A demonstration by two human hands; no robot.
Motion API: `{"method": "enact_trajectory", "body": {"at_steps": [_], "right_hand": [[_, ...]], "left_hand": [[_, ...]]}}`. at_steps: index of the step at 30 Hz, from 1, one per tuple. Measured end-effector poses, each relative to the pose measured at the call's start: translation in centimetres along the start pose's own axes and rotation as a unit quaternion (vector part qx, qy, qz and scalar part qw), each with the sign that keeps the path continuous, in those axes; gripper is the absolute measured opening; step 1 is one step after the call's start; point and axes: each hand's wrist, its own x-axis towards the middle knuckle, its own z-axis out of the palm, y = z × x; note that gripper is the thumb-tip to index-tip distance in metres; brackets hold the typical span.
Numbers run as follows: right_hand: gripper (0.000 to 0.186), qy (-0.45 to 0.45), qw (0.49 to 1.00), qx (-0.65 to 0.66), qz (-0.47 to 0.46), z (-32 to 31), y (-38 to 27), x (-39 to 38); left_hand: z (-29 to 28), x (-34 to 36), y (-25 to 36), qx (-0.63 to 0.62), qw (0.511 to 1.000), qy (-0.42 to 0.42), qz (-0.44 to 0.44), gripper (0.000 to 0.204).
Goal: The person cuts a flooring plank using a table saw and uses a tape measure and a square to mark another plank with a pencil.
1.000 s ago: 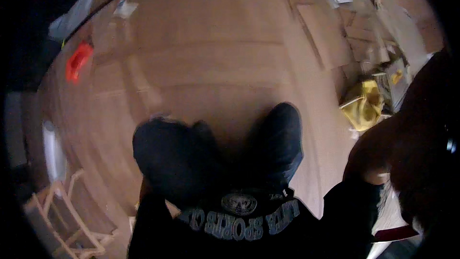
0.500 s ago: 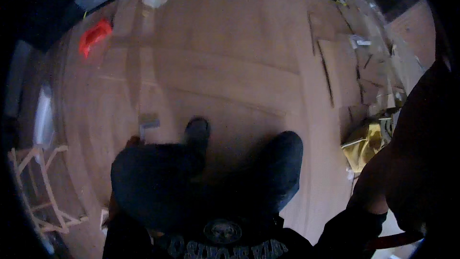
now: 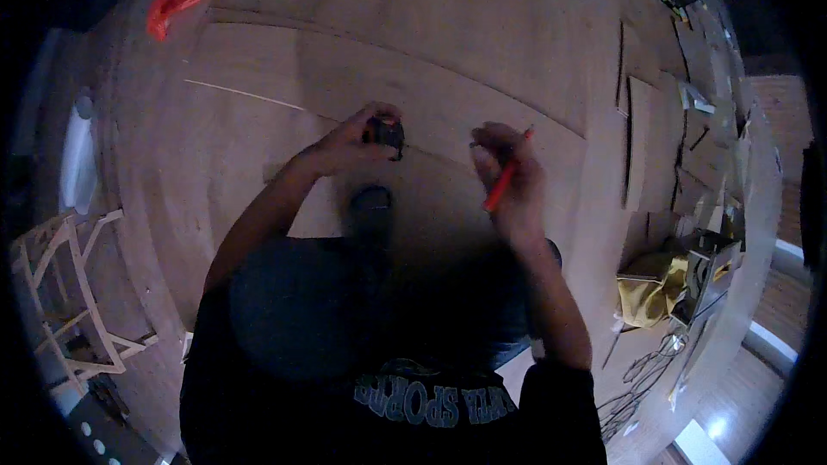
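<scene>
Head view | left hand (image 3: 346, 145): fingers wrapped round boxy black tool (image 3: 389, 138) | right hand (image 3: 524, 194): grasping red pencil (image 3: 502, 187), tip far | pencil could drop if grip loosens

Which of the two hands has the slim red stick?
The right hand holds the slim red pencil-like stick; the left hand holds a compact black object.

Dim, grainy going here, blackness swallowing the corners! White glare flares off the floor (image 3: 732, 400) at lower right, the right hand (image 3: 527, 196) looks soft, shadow pools at lower centre, straight edges bow outward.
</scene>
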Motion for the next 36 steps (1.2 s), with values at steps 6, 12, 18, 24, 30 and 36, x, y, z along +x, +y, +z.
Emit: {"method": "enact_trajectory", "body": {"at_steps": [6,12,18,24,30,36], "right_hand": [[0.035,-0.005,0.956,0.088,0.279,7.9,9.5,0.0],[0.033,0.005,0.939,0.202,0.279,5.5,13.4,0.7],[0.030,-0.150,0.945,-0.027,0.290,2.2,12.1,0.8],[0.022,0.165,0.908,0.216,0.317,-12.8,17.3,0.2],[0.023,0.319,0.896,0.007,0.309,-25.2,25.5,-1.5],[0.026,0.424,0.852,-0.149,0.268,-25.1,32.4,-2.1]], "left_hand": [[0.8,2.5,1.2,0.384,0.902,-0.062,0.187,0.064],[3.5,4.6,-0.5,0.112,0.968,-0.178,-0.135,0.065],[3.2,5.3,-2.5,-0.016,0.920,-0.298,-0.252,0.043],[-6.4,6.8,-5.5,0.364,0.924,-0.097,-0.058,0.024],[-13.2,9.2,-4.3,0.398,0.905,0.025,-0.146,0.017],[-11.8,11.8,-5.2,0.515,0.856,0.040,-0.027,0.021]]}}
